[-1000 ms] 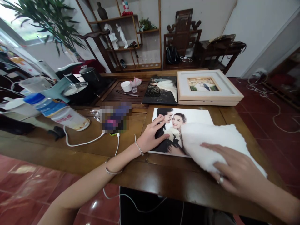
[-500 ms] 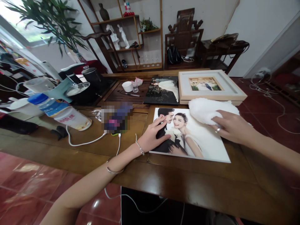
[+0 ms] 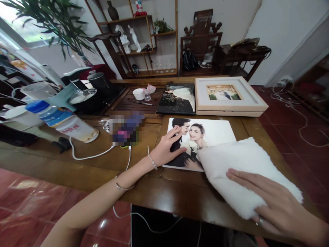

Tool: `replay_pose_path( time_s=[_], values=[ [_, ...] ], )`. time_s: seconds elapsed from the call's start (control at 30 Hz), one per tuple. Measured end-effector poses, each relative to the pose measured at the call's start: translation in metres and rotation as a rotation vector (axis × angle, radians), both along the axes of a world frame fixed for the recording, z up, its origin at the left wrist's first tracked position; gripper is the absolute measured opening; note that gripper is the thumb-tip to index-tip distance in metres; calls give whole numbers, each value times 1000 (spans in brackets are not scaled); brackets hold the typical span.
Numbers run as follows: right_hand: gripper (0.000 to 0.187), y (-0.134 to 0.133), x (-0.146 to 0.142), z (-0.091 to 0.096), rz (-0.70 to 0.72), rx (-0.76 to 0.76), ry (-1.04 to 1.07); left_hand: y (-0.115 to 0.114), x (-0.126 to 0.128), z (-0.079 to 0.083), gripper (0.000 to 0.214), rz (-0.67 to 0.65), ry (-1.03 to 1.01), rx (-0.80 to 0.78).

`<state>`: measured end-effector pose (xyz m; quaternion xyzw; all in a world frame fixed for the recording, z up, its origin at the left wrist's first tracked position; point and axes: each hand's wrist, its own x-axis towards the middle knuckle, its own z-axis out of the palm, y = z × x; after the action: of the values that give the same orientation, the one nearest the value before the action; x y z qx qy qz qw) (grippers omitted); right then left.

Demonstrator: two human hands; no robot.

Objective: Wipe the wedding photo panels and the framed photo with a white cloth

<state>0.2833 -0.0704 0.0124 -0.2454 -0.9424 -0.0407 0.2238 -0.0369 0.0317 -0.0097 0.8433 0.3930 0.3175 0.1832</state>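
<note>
A large photo print (image 3: 205,133) of a couple lies flat on the wooden table (image 3: 144,192). My left hand (image 3: 167,149) rests on the print's left edge, fingers spread and flat, holding it down. My right hand (image 3: 272,202) lies on a white fluffy cloth (image 3: 241,171) that covers the print's near right corner; the fingers press down on the cloth, with the thumb tucked under its near edge.
A framed photo (image 3: 227,96) and a dark print (image 3: 177,99) lie farther back. A plastic bottle (image 3: 61,121) lies at the left beside a white cable (image 3: 92,156), kettles (image 3: 99,84) and a tea tray (image 3: 133,101). Shelves and chairs stand behind.
My right hand dragged the white cloth from the print's far right corner back toward me, to the near right corner. My left hand stayed in place.
</note>
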Motion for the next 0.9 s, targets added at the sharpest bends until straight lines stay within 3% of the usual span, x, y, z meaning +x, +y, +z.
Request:
replay_pose_path(
  time_s=[0.1,0.33,0.47,0.6,0.77,0.9],
  values=[
    [19,28,5,3,-5,58,-38,0,-1,1,59,-19,16,6],
    [25,113,7,20,-238,139,-167,0,-1,1,59,-17,26,-3],
    [28,137,-1,25,-310,153,-159,1,-1,1,60,-23,17,6],
    [21,124,-9,20,-289,171,-169,1,-1,1,59,-19,2,17],
    [19,67,-20,5,-76,160,-80,0,0,1,61,22,4,18],
    [24,24,-36,8,54,64,-28,-1,1,0,59,26,36,8]
  ],
)
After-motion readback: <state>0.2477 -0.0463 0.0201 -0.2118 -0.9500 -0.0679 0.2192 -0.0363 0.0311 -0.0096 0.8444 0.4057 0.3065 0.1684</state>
